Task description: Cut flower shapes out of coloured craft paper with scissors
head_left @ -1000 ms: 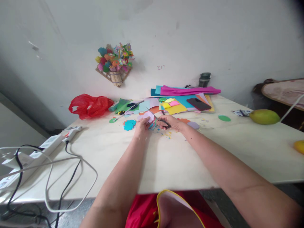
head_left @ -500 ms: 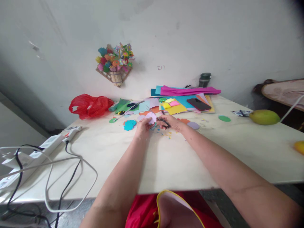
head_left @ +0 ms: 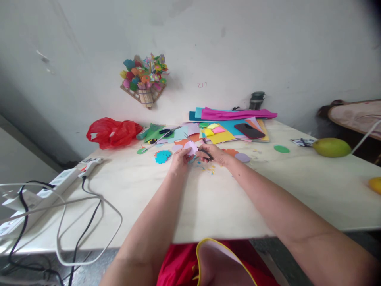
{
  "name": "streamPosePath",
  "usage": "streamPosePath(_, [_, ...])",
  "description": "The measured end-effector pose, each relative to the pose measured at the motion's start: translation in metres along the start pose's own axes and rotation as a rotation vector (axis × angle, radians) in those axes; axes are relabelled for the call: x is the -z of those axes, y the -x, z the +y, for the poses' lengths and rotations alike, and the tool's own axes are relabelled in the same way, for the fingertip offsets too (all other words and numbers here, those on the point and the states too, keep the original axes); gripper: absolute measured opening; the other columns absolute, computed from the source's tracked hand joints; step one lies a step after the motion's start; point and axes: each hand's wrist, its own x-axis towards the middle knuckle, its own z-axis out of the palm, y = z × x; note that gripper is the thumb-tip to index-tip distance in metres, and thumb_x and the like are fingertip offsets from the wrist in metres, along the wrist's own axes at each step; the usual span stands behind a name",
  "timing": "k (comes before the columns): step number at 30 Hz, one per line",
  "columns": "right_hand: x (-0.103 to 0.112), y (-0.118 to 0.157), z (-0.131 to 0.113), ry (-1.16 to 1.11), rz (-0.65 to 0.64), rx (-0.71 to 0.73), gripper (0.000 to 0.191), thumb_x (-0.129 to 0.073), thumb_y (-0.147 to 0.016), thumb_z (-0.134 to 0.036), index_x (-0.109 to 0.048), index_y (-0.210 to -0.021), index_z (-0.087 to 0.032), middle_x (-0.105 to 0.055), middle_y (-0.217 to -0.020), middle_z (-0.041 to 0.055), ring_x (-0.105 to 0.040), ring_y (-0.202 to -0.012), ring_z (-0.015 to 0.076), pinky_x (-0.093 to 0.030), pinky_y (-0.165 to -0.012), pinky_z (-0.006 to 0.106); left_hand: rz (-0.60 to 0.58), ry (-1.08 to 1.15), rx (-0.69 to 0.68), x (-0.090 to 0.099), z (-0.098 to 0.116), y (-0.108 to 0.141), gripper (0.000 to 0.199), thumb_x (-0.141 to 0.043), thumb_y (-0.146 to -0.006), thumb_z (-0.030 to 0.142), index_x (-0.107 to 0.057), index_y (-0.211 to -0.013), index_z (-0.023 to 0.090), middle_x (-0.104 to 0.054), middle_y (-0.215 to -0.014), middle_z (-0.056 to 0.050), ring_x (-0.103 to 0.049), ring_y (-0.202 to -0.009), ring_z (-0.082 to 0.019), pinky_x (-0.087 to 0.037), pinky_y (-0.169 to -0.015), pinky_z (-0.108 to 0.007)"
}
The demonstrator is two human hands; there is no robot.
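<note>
Paper (head_left: 192, 146), pale lilac, wavy-edged, hand-held

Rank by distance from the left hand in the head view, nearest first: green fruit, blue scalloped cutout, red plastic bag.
From the left hand:
1. Blue scalloped cutout, to its left.
2. Red plastic bag, farther left and back.
3. Green fruit, far right.

Craft corner: scissors (head_left: 208, 154), coloured sheets (head_left: 224, 137), scattered snippings (head_left: 212, 172), bright artificial flowers (head_left: 145, 79).
</note>
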Motion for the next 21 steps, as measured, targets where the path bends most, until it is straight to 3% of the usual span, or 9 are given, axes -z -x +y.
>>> streamPosePath(21, [-0.007,0.003,-0.012,-0.047,0.041,-0.065,0.029,-0.084,-0.069,-0.027,-0.057,-0.071,-0.015,-0.058,-0.049,-0.0033,-0.044,-0.037,0.0061,-0.035,-0.038,0.018,0.009,-0.007,0.010,-0.001,0.000,0.001,0.024,-0.082,-0.059,0.016,-0.066,-0.077,0.016,-0.070,-0.071,-0.003,-0.067,-0.065,-0.016,-0.055,-0.064,-0.027])
